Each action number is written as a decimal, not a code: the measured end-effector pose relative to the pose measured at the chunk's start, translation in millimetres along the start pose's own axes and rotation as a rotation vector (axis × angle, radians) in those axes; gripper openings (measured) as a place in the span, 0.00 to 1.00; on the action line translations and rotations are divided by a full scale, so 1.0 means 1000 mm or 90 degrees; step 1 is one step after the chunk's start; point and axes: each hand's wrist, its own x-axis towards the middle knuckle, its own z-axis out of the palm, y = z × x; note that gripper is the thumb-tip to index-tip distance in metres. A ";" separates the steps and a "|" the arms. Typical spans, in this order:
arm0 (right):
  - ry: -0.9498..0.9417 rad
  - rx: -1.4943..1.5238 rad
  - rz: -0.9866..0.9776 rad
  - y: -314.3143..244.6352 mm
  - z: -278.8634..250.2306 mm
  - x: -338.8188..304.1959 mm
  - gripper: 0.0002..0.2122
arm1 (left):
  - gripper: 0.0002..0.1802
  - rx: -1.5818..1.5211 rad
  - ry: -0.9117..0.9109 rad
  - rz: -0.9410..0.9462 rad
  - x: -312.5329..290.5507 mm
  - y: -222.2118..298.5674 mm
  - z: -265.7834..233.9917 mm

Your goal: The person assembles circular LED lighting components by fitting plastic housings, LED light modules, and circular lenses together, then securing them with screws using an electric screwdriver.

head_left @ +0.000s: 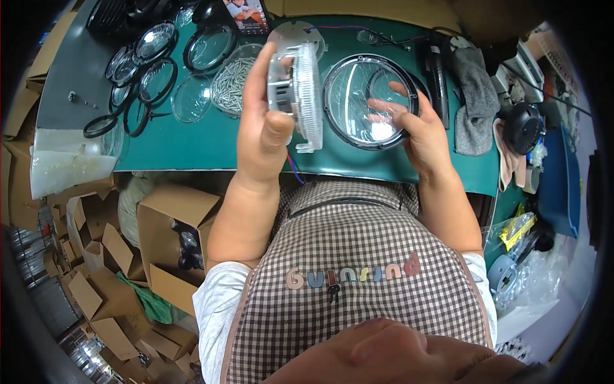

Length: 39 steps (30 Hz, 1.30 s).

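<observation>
My left hand (261, 137) grips a round clear plastic lamp housing (308, 96) with a ribbed rim, turned edge-on above the table. Dark parts show inside it. My right hand (427, 137) holds a round clear lens cover (348, 96) with a black rim by its right side, and some fingers show through the clear face. The two pieces are close together but apart. Behind the housing lies a pale metal disc (295, 37), partly hidden. Red and blue wires (295, 168) hang below the housing at the table's front edge.
On the green table (185, 150), a clear dish of screws (231, 89) stands left of my hands, beside several black rings and clear lenses (208, 48). A black cylindrical tool (436, 83) and grey cloth (474, 96) lie right. Open cardboard boxes (173, 214) crowd the lower left.
</observation>
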 end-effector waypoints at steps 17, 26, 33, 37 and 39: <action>-0.037 -0.039 -0.025 0.021 -0.009 0.004 0.26 | 0.64 0.592 -0.337 0.115 0.002 -0.007 0.019; -0.044 -0.013 -0.006 0.020 -0.011 0.001 0.23 | 0.56 0.503 -0.189 0.222 -0.006 -0.006 0.010; -0.073 -0.018 0.007 0.025 -0.014 0.000 0.27 | 0.54 0.615 -0.232 0.220 -0.017 -0.001 0.028; -0.076 -0.074 -0.019 0.030 -0.019 0.003 0.27 | 0.51 0.633 -0.228 0.179 -0.018 -0.004 0.033; -0.094 -0.096 -0.005 0.027 -0.019 0.003 0.27 | 0.51 0.623 -0.227 0.170 -0.018 -0.006 0.034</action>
